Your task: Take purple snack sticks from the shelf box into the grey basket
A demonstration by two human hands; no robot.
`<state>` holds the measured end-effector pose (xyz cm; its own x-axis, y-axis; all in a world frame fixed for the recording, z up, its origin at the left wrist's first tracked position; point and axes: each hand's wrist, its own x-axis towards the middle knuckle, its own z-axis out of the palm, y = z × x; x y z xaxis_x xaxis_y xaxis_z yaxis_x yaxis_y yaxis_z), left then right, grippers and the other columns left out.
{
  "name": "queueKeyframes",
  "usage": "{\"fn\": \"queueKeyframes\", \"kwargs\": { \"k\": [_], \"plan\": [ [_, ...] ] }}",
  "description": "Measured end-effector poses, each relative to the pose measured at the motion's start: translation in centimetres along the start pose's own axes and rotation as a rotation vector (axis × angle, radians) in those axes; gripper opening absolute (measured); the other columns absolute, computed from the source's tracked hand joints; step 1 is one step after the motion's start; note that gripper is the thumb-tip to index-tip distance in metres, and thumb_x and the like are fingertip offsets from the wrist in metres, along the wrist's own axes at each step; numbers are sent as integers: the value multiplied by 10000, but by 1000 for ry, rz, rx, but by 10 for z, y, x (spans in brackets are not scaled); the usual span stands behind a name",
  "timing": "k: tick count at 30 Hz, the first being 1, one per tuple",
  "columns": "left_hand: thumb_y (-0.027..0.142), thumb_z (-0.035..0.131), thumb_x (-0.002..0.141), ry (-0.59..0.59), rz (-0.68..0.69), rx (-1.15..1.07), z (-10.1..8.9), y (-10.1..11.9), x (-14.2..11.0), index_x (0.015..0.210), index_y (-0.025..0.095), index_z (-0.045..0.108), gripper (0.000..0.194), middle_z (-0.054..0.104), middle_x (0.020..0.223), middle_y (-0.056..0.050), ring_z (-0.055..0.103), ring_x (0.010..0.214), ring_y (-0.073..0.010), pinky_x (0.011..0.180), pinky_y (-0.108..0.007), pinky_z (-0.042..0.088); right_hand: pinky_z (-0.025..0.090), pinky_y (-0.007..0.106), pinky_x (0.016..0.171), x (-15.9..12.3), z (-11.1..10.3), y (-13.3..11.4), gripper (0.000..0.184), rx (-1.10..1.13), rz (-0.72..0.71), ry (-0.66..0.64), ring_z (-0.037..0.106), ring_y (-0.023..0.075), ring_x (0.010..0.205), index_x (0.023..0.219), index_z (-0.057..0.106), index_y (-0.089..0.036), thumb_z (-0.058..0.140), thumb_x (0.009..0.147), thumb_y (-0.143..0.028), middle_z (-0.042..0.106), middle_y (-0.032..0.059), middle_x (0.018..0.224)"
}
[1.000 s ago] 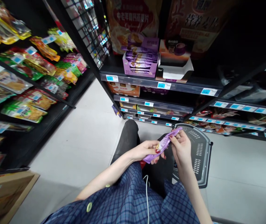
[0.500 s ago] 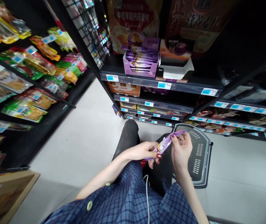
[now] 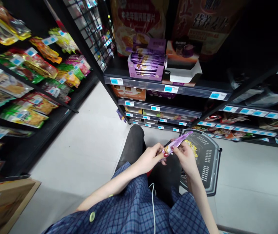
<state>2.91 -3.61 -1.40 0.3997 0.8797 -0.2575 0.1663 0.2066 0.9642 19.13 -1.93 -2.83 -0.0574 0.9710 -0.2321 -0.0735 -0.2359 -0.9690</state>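
Observation:
A slim purple sachet with a brown and white print lies slanted between my two hands, above my right knee. My left hand pinches its lower left end between thumb and fingers. Closer to its middle, my right hand grips it with the thumb on top, and the upper right end sticks out free. Similar purple sachets stand packed in a lilac display box on the shelf in front of me. Whether the held sachet is open or sealed I cannot tell.
A grey shopping basket with a yellow packet in it stands on the floor to my right. An open carton sits beside the lilac box. Snack shelves and a cardboard box are at left. A white cable hangs down my front.
My right hand has moved left and down along the sachet, from its far end to nearer its middle. The hands are closer together, and the yellow packet in the basket now shows.

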Motion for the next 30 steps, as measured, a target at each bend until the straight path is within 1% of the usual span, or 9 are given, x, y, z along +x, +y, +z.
{"fn": "queueKeyframes", "kwargs": {
  "k": [8, 15, 17, 19, 23, 25, 27, 29, 30],
  "plan": [
    [332, 439, 897, 46, -16, 83, -5, 4, -2, 878, 157, 555, 211, 662, 778, -19, 658, 603, -132, 581, -210, 480, 530, 299, 739, -4, 2, 2, 427, 98, 76, -125, 634, 157, 800, 1014, 528, -220, 739, 646, -273, 648, 1, 857],
    [314, 386, 917, 37, -68, 191, -7, 7, -2, 864, 158, 552, 233, 606, 526, 11, 640, 498, -145, 481, -195, 464, 518, 262, 685, -2, 3, 6, 413, 156, 97, -92, 607, 132, 736, 978, 552, -216, 754, 620, -259, 632, -16, 796],
    [334, 379, 919, 12, -84, 134, -9, 7, -1, 903, 151, 554, 254, 600, 517, 7, 627, 467, -149, 446, -202, 465, 517, 265, 663, -2, 4, 7, 429, 165, 111, -83, 601, 136, 724, 981, 552, -214, 762, 610, -264, 632, -12, 790],
    [343, 432, 900, -27, -90, 16, -11, 4, 0, 981, 144, 547, 244, 633, 612, -12, 631, 479, -144, 460, -221, 495, 513, 263, 637, -2, 4, 7, 434, 187, 118, -68, 595, 135, 703, 972, 552, -212, 769, 601, -266, 626, -14, 781],
    [311, 612, 806, -154, -74, -321, -13, -6, 2, 1078, 135, 503, 342, 650, 866, -67, 679, 670, -160, 650, -315, 572, 489, 246, 578, -1, 3, 10, 360, 247, 89, -3, 570, 119, 644, 891, 543, -215, 766, 613, -266, 598, -28, 746],
    [272, 677, 754, -96, -23, -427, -10, -10, 3, 1089, 152, 494, 400, 639, 992, -90, 683, 788, -184, 716, -347, 574, 476, 236, 579, -1, 2, 11, 332, 290, 62, 76, 565, 114, 662, 856, 538, -215, 765, 617, -256, 590, -28, 758],
    [248, 698, 731, 57, 49, -446, -7, -11, 3, 1056, 158, 520, 382, 632, 1056, -94, 680, 834, -199, 708, -342, 580, 467, 235, 589, -1, 0, 11, 343, 362, 45, 143, 562, 112, 683, 853, 538, -219, 771, 603, -254, 588, -23, 784],
    [253, 677, 749, 170, 103, -421, -3, -10, 3, 998, 133, 569, 297, 660, 993, -87, 687, 801, -200, 669, -321, 587, 454, 236, 572, -4, -1, 11, 367, 441, 30, 137, 551, 112, 671, 860, 541, -226, 776, 588, -300, 580, -19, 786],
    [259, 661, 763, 189, 120, -404, -1, -8, 3, 982, 119, 591, 269, 675, 940, -83, 691, 771, -198, 656, -315, 589, 447, 234, 556, -6, -2, 10, 376, 468, 13, 111, 542, 111, 657, 860, 545, -229, 776, 584, -336, 570, -18, 773]
  ]
}}
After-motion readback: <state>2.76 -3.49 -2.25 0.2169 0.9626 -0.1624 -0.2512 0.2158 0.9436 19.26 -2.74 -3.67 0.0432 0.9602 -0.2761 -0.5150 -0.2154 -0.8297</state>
